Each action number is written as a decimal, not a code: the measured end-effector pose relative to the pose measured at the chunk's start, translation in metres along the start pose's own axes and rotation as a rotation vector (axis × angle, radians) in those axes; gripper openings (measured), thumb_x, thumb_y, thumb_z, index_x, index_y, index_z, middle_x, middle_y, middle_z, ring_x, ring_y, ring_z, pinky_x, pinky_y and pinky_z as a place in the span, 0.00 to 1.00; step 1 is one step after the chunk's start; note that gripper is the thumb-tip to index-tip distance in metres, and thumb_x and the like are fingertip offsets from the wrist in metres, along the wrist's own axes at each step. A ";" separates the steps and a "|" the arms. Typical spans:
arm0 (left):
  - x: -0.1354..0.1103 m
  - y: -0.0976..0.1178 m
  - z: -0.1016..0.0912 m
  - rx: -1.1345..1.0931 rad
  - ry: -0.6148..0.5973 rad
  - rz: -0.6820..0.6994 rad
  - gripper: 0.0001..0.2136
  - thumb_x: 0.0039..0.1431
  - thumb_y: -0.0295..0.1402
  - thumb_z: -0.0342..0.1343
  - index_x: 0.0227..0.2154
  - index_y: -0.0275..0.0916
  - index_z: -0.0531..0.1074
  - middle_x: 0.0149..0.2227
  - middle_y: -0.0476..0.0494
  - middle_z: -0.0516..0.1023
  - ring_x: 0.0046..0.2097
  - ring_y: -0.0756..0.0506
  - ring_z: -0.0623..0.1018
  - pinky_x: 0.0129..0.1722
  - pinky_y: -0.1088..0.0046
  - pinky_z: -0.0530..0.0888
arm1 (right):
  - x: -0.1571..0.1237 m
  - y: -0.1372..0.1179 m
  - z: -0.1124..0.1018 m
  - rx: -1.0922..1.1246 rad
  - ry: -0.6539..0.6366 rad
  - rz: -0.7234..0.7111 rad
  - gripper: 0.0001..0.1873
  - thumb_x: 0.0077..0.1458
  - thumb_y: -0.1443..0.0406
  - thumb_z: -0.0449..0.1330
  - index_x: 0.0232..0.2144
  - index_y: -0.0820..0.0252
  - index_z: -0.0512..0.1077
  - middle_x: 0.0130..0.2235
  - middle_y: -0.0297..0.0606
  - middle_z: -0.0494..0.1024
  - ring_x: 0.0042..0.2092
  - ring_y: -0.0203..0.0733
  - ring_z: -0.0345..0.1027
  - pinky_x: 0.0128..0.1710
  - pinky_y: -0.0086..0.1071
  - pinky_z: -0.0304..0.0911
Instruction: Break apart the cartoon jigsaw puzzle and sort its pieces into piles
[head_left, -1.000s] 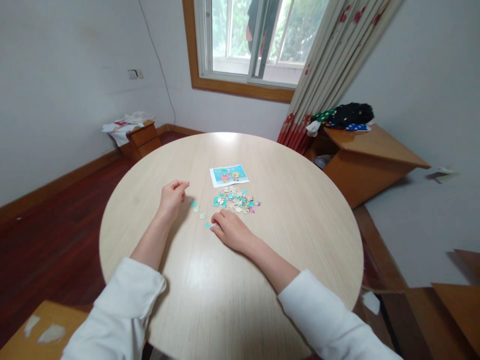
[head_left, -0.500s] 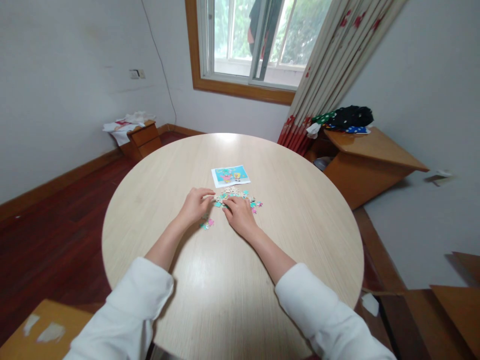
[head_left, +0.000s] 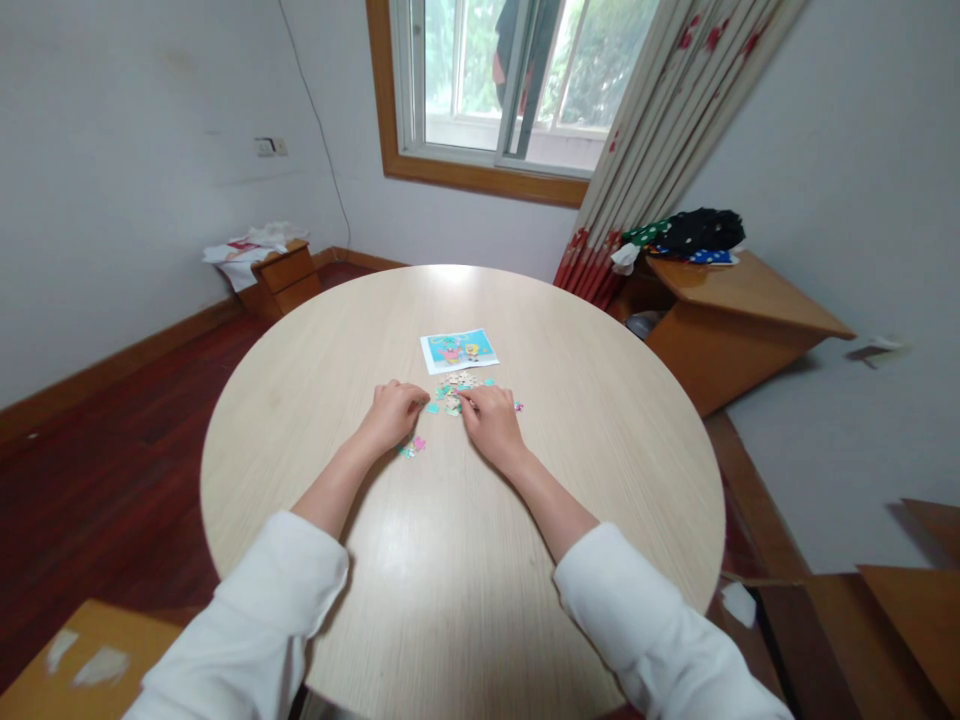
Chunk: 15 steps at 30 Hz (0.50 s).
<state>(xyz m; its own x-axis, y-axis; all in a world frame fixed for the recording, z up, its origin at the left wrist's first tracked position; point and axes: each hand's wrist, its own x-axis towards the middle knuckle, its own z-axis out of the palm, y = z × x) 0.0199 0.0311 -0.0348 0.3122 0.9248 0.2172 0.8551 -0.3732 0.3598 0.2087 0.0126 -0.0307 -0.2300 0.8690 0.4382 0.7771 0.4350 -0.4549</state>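
Observation:
A loose pile of small jigsaw pieces [head_left: 454,382] lies in the middle of the table, some pale side up, others turquoise or coloured. My left hand [head_left: 394,415] is at the pile's left side, thumb and fingers pinched together; what they hold, if anything, is too small to make out. On the right side of the pile, my right hand [head_left: 493,428] pinches a small jigsaw piece at its fingertips and covers part of the heap. A smaller cluster of pink and turquoise pieces [head_left: 412,448] lies just below my left hand. Behind the pile is a printed cartoon picture [head_left: 459,351].
Everything lies on a round pale wooden table [head_left: 450,560]. A tilted wooden cabinet [head_left: 739,320] with clothes on top stands beyond its right edge. At the back left is a small drawer unit [head_left: 285,270] with papers. A curtain [head_left: 645,140] hangs by the window.
My right hand has drawn slightly right, its fingers closing from a spread over the pieces into a pinch. My left fingers have curled closer together. The view has shifted slightly.

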 end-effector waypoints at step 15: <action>0.002 -0.004 -0.006 -0.285 0.180 -0.120 0.09 0.55 0.31 0.51 0.31 0.37 0.77 0.35 0.42 0.80 0.35 0.45 0.75 0.38 0.69 0.68 | -0.013 -0.027 0.003 0.215 -0.336 0.075 0.10 0.52 0.75 0.55 0.30 0.61 0.76 0.26 0.34 0.76 0.28 0.34 0.64 0.32 0.27 0.57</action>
<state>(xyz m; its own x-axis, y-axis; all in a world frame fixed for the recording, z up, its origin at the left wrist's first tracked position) 0.0145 0.0343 -0.0303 0.1173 0.9451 0.3051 0.7233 -0.2918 0.6259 0.1891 -0.0092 -0.0266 -0.3836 0.9135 0.1358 0.6671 0.3758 -0.6432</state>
